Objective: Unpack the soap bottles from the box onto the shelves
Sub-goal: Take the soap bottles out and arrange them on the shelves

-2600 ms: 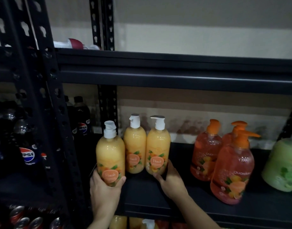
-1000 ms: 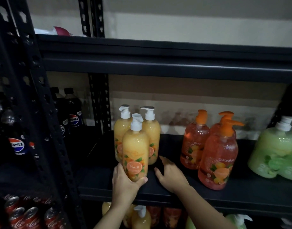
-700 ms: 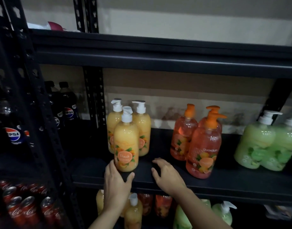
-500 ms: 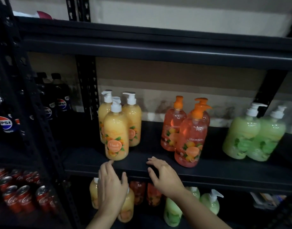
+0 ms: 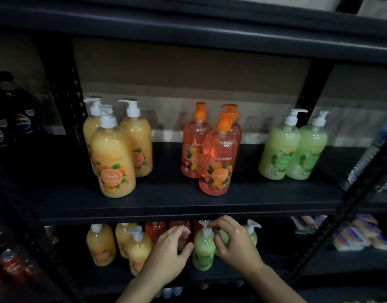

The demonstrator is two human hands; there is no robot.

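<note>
Both hands are reaching into the lower shelf (image 5: 302,266) of a dark metal rack; the left hand (image 5: 168,252) is hovering in front of the reddish-orange bottles (image 5: 155,231) at the back, its fingers loosely curled and its thumb pointing toward a green soap bottle (image 5: 201,252); whether it is holding anything I cannot tell, as the picture is blurring there. The right hand (image 5: 236,244) is sitting just right of that green soap bottle, its curled fingers (image 5: 213,225) touching the white pump; whether they are truly gripping it I cannot tell. The green soap bottle is standing upright near the front of the lower shelf, between the two hands; three yellow bottles (image 5: 100,246) are standing to the left of it.

On the middle shelf (image 5: 188,200) above, three yellow pump bottles (image 5: 113,162) are clustering at the left, three orange pump bottles (image 5: 216,167) in the centre, and two pale green pump bottles (image 5: 280,154) side by side at the right, all upright. Dark cola bottles (image 5: 22,123) and red cans (image 5: 13,267) are showing in the neighbouring bay at the left; wrapped packets (image 5: 358,235) are lying at the right.
</note>
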